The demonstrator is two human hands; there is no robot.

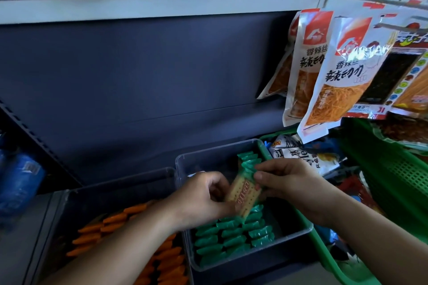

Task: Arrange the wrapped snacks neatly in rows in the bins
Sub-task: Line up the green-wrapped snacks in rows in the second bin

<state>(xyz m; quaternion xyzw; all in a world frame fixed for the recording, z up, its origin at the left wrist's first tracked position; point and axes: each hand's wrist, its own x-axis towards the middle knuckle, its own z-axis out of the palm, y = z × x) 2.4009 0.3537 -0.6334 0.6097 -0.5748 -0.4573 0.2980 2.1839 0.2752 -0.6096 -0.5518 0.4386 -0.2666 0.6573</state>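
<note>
Your left hand is curled round the near left side of one pale yellow cracker pack with shiny green wrapper ends. Its fingers are bent tight and they grip the pack. Your right hand pinches the far right side of the same cracker pack, with the thumb on top and the fingers bent round the edge. So both hands hold this one pack between them.

The cracker pack is up in the air, just above the square clear plastic bin. Its flat face with red letters looks up at you. Its long side runs from far to near. The far green end tips a little to the right and the near green end points down toward the bin.

In the clear plastic bin, the small green-wrapped snacks lie side by side in rows near you. A few more stand at the far right corner, just behind your right hand.

A second clear plastic bin sits just to the left, touching the first. It holds rows of orange-wrapped snacks.

To the right is a green plastic basket with small holes full of mixed snack bags. White and orange snack bags hang above it.
</note>
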